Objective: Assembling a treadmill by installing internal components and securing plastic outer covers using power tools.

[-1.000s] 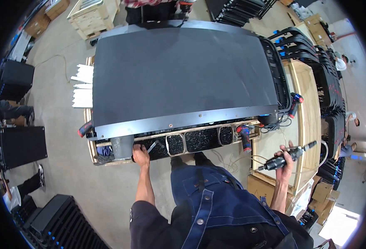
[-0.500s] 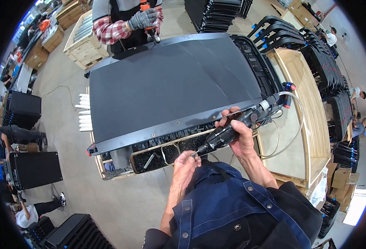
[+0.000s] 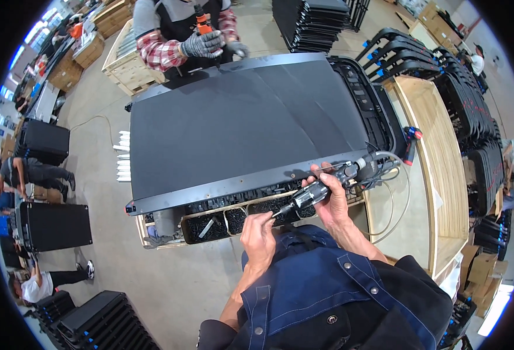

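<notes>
We can't make out the tip piece of the power tool [image 3: 311, 195]; the left hand's [image 3: 258, 238] fingers partly hide it. Black parts [image 3: 235, 220] in the tray [image 3: 210, 212] too small to identify. Co-worker [image 3: 178, 36] mostly cut off above the shoulders by the top edge.

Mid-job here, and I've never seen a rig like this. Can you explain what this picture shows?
There is no robot, just a person working bare-handed. The left of two fisheye cameras on the head looks down, so straight edges bend. The right hand holds a long black power driver, with a pale flexible hose behind it. The left hand pinches at the driver's tip; anything held there is too small to make out. Ahead lies a large flat black panel, with a compartmented wooden tray of small black parts along its near side. Opposite, another person's grey-striped gloved hand grips an orange-and-black power tool.
</notes>
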`<state>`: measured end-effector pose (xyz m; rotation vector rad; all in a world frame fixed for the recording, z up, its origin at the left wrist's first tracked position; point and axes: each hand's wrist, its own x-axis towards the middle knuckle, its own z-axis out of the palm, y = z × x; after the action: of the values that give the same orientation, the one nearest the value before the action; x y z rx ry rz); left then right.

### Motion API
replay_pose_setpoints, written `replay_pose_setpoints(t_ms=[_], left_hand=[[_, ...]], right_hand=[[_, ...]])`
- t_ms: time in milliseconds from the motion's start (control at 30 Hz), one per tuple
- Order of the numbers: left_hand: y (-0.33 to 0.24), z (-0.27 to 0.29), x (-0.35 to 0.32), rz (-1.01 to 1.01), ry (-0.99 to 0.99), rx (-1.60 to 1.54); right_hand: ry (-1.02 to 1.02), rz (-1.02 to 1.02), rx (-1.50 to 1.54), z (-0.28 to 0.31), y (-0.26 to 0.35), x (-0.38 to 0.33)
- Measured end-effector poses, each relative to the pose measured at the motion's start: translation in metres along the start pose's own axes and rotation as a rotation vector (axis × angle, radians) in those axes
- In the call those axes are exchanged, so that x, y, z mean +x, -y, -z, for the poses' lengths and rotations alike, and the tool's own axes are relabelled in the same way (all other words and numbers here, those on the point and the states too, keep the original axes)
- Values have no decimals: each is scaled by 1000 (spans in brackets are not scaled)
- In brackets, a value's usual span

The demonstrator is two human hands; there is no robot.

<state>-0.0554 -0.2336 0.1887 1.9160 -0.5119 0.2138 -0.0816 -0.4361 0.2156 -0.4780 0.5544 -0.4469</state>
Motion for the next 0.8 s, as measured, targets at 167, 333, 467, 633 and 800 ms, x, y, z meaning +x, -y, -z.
replay_pose_setpoints(t_ms=[167,333,467,633,800], left_hand=[[47,-5,7,938,193,-1136],[76,-35,35,1107,11,-1809],[86,-40,57,1301,-130,-1775],[91,-15,39,1254,15,-1214],[161,65,42,907,-554,-925]], right_hand=[[162,131,-176,-27,-9,6],[510,376,-571,-75,-36,25],[736,392,-758,-102,-69,47],[901,203,-889,-125,-83,66],[987,-38,-978,-152,-90,73]])
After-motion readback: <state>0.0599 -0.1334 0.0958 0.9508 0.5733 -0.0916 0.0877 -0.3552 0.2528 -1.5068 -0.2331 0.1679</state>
